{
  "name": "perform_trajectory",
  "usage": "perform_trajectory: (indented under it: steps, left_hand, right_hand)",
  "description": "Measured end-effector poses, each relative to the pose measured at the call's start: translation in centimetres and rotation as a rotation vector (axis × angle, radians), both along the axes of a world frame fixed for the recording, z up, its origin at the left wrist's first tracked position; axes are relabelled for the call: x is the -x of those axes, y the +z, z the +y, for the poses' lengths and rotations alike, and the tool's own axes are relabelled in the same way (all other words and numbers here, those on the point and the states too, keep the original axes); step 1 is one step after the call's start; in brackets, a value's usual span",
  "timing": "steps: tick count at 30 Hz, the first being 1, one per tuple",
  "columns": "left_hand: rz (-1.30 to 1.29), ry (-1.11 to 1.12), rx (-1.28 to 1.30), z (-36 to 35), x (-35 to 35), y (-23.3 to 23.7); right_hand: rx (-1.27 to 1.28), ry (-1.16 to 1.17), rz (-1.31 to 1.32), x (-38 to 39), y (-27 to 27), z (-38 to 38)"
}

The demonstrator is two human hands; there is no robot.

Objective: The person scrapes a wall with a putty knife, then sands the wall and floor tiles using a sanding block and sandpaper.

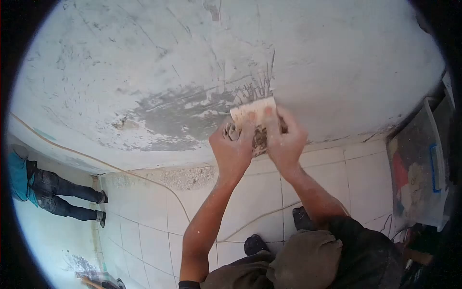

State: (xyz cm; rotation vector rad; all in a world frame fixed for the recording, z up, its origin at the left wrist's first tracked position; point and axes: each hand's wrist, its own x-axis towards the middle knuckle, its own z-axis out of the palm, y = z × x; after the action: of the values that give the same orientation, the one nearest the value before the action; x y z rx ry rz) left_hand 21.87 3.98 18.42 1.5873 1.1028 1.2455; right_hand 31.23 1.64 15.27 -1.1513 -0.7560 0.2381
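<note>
Both of my hands are at the wall, side by side, around a dusty pale sheet [262, 102] that looks like folded sandpaper. My left hand [233, 150] is closed on its left part, where a curled, rolled end sticks out by the fingers. On the right part, my right hand [289, 138] grips it, and both thumbs lie flat against its face. A brown, speckled lower piece shows between the hands. The sheet's upper edge overlaps the scraped wall [313, 62]. White dust coats both hands. Left of them spreads a rough grey patch [171, 113].
White floor tiles [313, 166] meet the wall's foot. A thin cable [144, 176] runs across wall and floor. At right stands a clear plastic bin [417, 166] with a blue handle. Another person [57, 188] stands at left; an arm [91, 282] shows at lower left.
</note>
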Motion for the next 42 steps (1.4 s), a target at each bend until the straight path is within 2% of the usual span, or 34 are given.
perform_trajectory:
  steps: [2, 5, 8, 12, 14, 17, 21, 23, 26, 29, 32, 35, 38, 42]
  left_hand:
    - [-0.034, 0.003, -0.066, 0.2, -0.3, -0.3]
    - [-0.105, 0.037, -0.085, 0.2, -0.6, 0.2]
    - [-0.192, -0.007, -0.075, 0.2, -1.4, 4.3]
    - [-0.157, -0.011, -0.081, -0.3, -1.2, 2.5]
    - [-0.169, 0.012, -0.006, -0.6, -1.3, 1.2]
    - [-0.093, 0.007, -0.021, -1.0, -0.8, 2.4]
    - [-0.072, 0.007, 0.001, -0.3, -0.3, 1.1]
    - [-0.052, 0.006, -0.052, 0.0, -0.4, 0.6]
    - [-0.102, 0.001, -0.138, 0.2, -1.3, 2.4]
    - [-0.165, -0.050, -0.067, -0.1, -1.3, 4.6]
    - [-0.142, -0.009, -0.096, -0.5, -1.4, 3.0]
    - [-0.210, 0.014, -0.134, -0.1, -2.0, 2.3]
    - [-0.151, -0.037, -0.109, 0.0, -1.8, 4.6]
    - [-0.144, -0.025, -0.105, -0.6, -2.0, 3.6]
  right_hand:
    - [0.028, -0.045, -0.101, 0.1, -1.1, -0.1]
    - [-0.025, -0.118, -0.243, -0.7, 1.4, 0.2]
    - [0.055, -0.043, -0.163, -1.0, 5.9, -0.5]
    - [-0.034, -0.075, -0.171, -0.9, 3.5, -0.4]
    - [0.071, 0.010, -0.087, -1.0, 2.3, -0.9]
    - [0.115, 0.052, -0.042, -0.8, 3.9, -1.6]
    - [0.063, 0.048, -0.008, -0.3, 1.9, -0.5]
    - [0.028, -0.068, -0.154, -0.4, 1.1, 0.0]
    - [0.042, -0.065, -0.159, -1.2, 3.5, -0.1]
    - [0.023, 0.034, -0.044, -1.3, 6.1, -0.9]
    - [0.006, -0.047, -0.111, -1.4, 3.5, -0.6]
    - [0.051, -0.066, -0.182, -1.4, 4.4, -0.8]
    - [0.033, 0.006, -0.114, -1.8, 6.9, -0.9]
    - [0.071, -0.048, -0.261, -2.0, 6.2, -1.2]
